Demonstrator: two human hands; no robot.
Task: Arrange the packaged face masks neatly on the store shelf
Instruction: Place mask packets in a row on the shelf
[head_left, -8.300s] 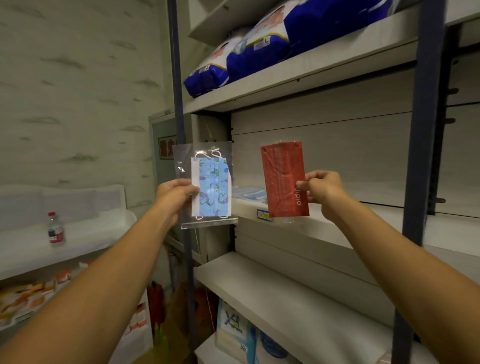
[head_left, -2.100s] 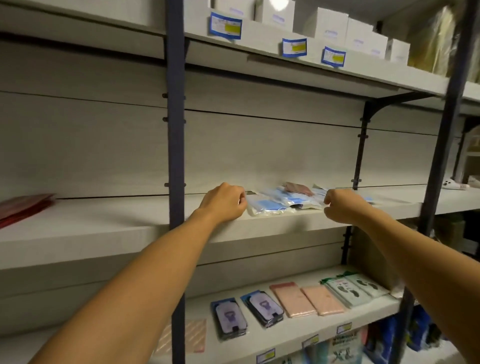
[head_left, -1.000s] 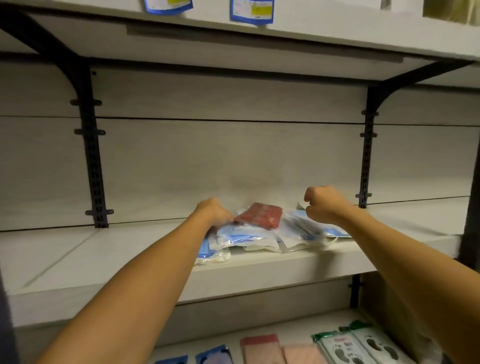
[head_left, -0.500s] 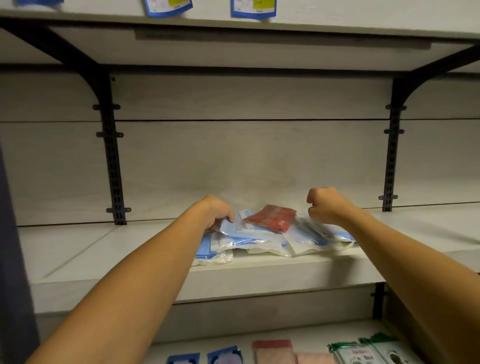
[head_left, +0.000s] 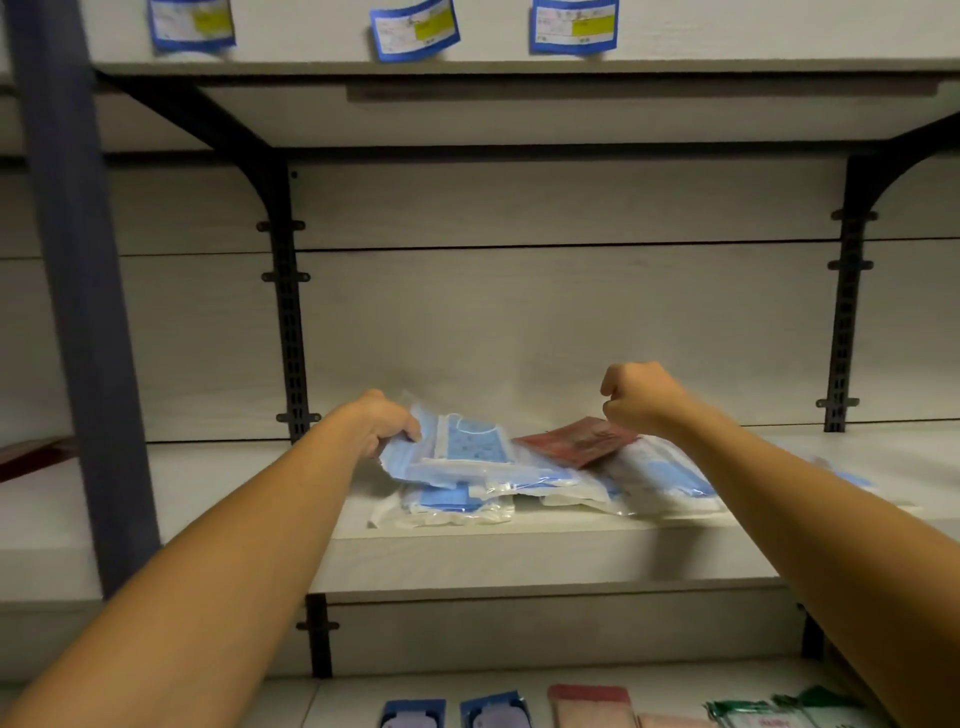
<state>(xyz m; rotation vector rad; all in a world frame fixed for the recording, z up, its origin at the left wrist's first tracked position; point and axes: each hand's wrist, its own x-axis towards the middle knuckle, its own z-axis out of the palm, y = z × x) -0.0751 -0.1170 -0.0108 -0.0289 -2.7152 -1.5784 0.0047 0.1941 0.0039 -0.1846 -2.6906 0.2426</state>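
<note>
The pale shelf (head_left: 519, 556) carries a loose pile of packaged masks (head_left: 519, 483), a red pack (head_left: 576, 441) lying atop the pile.

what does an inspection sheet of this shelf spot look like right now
surface: pale shelf board holding a loose overlapping heap near its front edge.
job's things: blue mask packs lie askew in clear bags; one red mask pack tilts on top.
clutter: nothing seen.
hands: left hand grips the top blue pack's edge; right hand is curled above the red pack, contact unclear.
cables: nothing seen.
surroundings: price labels on the shelf above, black brackets, flat packets on the shelf below.
</note>
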